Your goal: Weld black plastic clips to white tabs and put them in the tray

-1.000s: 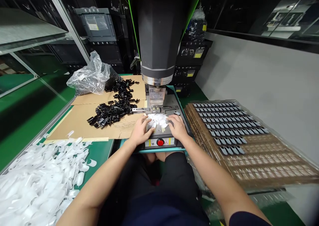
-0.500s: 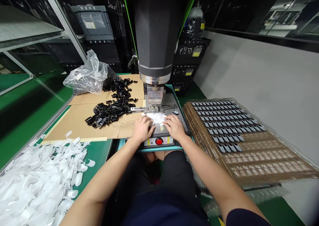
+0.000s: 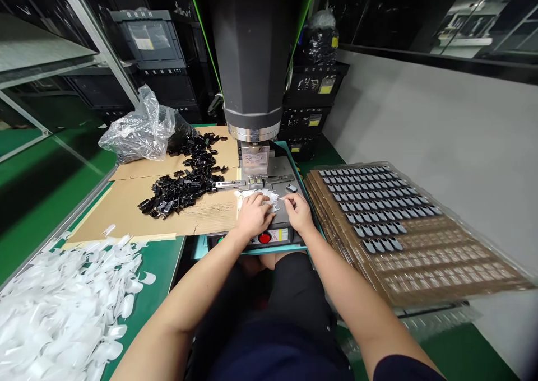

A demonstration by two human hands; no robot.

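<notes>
now the left hand (image 3: pixel 254 215) has slid in from 9 o'clock onto the white bits (image 3: pixel 259 195) on the machine plate (image 3: pixel 282 215), fingers curled over them; the right hand (image 3: pixel 299 212) pinches one bit, so sorting looks underway. that bit's long axis runs 9 to 3, tip direction unclear.

Two hands (image 3: pixel 275 213), one red button (image 3: pixel 264 237), one plastic bag (image 3: pixel 137 131) — loose black clips (image 3: pixel 185 185) too many to count.
</notes>
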